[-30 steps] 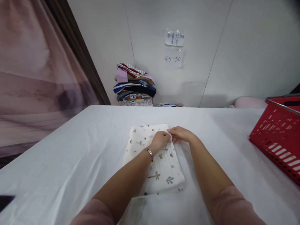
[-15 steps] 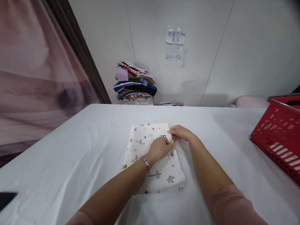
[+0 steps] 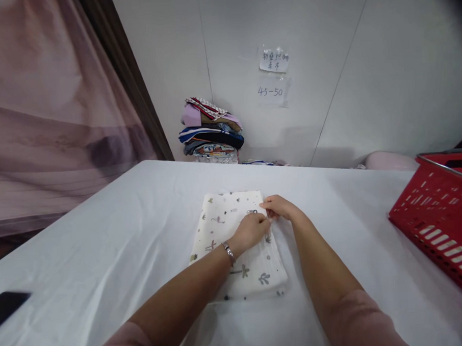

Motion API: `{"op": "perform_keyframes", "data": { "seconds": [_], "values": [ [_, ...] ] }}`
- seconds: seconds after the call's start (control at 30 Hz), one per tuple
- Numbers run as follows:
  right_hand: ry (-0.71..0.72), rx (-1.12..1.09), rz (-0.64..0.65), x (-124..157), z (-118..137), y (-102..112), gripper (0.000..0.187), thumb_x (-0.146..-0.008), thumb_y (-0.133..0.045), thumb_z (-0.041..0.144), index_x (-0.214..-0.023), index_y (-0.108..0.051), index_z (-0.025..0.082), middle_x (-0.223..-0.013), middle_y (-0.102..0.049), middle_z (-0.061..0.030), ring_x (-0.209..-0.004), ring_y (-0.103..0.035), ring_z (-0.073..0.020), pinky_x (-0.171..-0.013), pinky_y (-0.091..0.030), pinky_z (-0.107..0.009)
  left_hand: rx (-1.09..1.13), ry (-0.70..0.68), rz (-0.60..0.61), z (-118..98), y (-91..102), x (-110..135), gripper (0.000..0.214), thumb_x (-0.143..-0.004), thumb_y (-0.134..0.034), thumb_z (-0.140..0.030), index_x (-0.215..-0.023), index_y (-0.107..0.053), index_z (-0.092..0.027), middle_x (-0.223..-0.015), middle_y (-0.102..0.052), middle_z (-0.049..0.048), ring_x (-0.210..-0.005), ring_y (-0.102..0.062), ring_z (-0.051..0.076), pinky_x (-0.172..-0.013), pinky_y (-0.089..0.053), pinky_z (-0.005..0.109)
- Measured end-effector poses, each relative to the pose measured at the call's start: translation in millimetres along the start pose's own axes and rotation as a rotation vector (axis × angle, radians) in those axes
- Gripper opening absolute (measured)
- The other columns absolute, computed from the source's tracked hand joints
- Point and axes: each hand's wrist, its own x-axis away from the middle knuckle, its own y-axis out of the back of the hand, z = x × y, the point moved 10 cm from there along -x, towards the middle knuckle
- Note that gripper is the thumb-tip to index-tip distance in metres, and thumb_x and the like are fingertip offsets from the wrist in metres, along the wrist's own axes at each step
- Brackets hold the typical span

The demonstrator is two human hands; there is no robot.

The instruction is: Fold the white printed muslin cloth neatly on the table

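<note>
A folded white cloth (image 3: pixel 214 224) printed with small plants and animals lies flat on the white-covered table (image 3: pixel 141 223). My left hand (image 3: pixel 252 229), with a bracelet at its wrist, reaches across the cloth, and its fingers pinch the right edge. Right beside it, my right hand (image 3: pixel 276 206) is closed on the same edge, a little nearer the far corner. The fingertips of both hands almost meet. My left forearm hides part of the cloth's near left side.
A red plastic basket (image 3: pixel 427 200) with a metal handle stands at the right. Behind the table, a stack of folded fabrics (image 3: pixel 212 135) leans by the wall. A dark flat object (image 3: pixel 9 305) lies at the left edge, near a pink curtain (image 3: pixel 60 114).
My left fingers have moved slightly right, closer to the right hand at the cloth's edge. The whole view has shifted a little; the cloth stays folded.
</note>
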Motion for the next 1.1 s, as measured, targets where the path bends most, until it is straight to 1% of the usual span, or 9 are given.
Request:
{"op": "perform_keyframes", "data": {
  "seconds": [0.13,0.2,0.27,0.33,0.43,0.5,0.63,0.93,1.1],
  "values": [
    [-0.013,0.184,-0.076,2,6,8,0.023,-0.072,-0.063,0.033,-0.059,-0.052,0.018,-0.051,-0.058,-0.001,-0.048,-0.057,-0.0143,-0.044,-0.04,-0.023,-0.368,-0.203,-0.273,1,46.5,8,0.028,-0.085,-0.045,-0.036,-0.101,-0.061,-0.02,-0.112,-0.062,0.0075,-0.107,-0.053,0.022,-0.093,-0.038,0.035],
    [0.017,0.421,-0.213,7,21,17,0.019,-0.071,-0.064,0.033,-0.063,-0.056,0.017,-0.061,-0.063,-0.0061,-0.061,-0.061,-0.0197,-0.054,-0.043,-0.027,-0.544,-0.145,-0.361,21,62.2,9,0.042,-0.084,-0.047,-0.041,-0.118,-0.054,-0.018,-0.135,-0.046,0.0118,-0.128,-0.034,0.029,-0.105,-0.024,0.046],
    [0.12,0.661,-0.391,17,49,19,0.016,-0.073,-0.062,0.032,-0.077,-0.062,0.016,-0.082,-0.066,-0.0113,-0.083,-0.062,-0.0251,-0.068,-0.044,-0.031,-0.622,-0.03,-0.342,46,65.0,6,0.055,-0.084,-0.043,-0.05,-0.127,-0.047,-0.016,-0.143,-0.035,0.0142,-0.133,-0.024,0.032,-0.107,-0.017,0.051],
    [0.32,0.795,-0.472,27,78,0,0.028,-0.078,-0.056,0.032,-0.101,-0.061,0.017,-0.109,-0.062,-0.0131,-0.106,-0.054,-0.0258,-0.085,-0.041,-0.034,-0.646,0.035,-0.305,62,60.2,4,0.062,-0.085,-0.037,-0.055,-0.131,-0.043,-0.014,-0.145,-0.031,0.015,-0.134,-0.022,0.032,-0.108,-0.015,0.053],
    [0.543,0.889,-0.351,31,91,-46,0.046,-0.085,-0.048,0.038,-0.126,-0.047,0.017,-0.137,-0.043,-0.0116,-0.128,-0.034,-0.0235,-0.102,-0.028,-0.036,-0.663,0.041,-0.31,66,54.4,2,0.062,-0.087,-0.033,-0.052,-0.134,-0.041,-0.013,-0.145,-0.03,0.0147,-0.135,-0.022,0.031,-0.108,-0.014,0.052],
    [0.49,0.944,-0.26,23,75,-63,0.052,-0.087,-0.043,0.045,-0.13,-0.043,0.017,-0.144,-0.034,-0.0116,-0.133,-0.024,-0.0253,-0.106,-0.019,-0.043,-0.668,0.025,-0.315,64,54.4,2,0.058,-0.088,-0.033,-0.048,-0.134,-0.041,-0.014,-0.145,-0.032,0.0136,-0.134,-0.024,0.03,-0.108,-0.016,0.051],
    [0.371,0.988,-0.21,11,49,-66,0.058,-0.09,-0.03,0.055,-0.134,-0.038,0.018,-0.149,-0.024,-0.0107,-0.137,-0.014,-0.026,-0.107,-0.009,-0.051,-0.69,-0.024,-0.373,64,68.1,4,0.051,-0.088,-0.035,-0.045,-0.129,-0.046,-0.017,-0.143,-0.036,0.0118,-0.134,-0.025,0.029,-0.108,-0.015,0.052],
    [0.336,1.031,-0.183,13,46,-64,0.061,-0.089,-0.028,0.056,-0.138,-0.031,0.02,-0.151,-0.017,-0.0086,-0.138,-0.009,-0.0247,-0.106,-0.011,-0.05,-0.589,0.087,-0.351,83,81.7,1,0.054,-0.088,-0.034,-0.05,-0.13,-0.043,-0.018,-0.146,-0.03,0.0091,-0.136,-0.02,0.026,-0.107,-0.021,0.05],
    [0.338,1.002,-0.169,11,45,-65,0.06,-0.089,-0.029,0.055,-0.138,-0.031,0.02,-0.151,-0.016,-0.0076,-0.138,-0.007,-0.0248,-0.106,-0.011,-0.049,-0.379,0.318,-0.497,112,124.0,30,0.059,-0.085,-0.041,-0.047,-0.132,-0.038,-0.012,-0.141,-0.038,0.0151,-0.13,-0.034,0.026,-0.101,-0.034,0.038]
  ]
}}
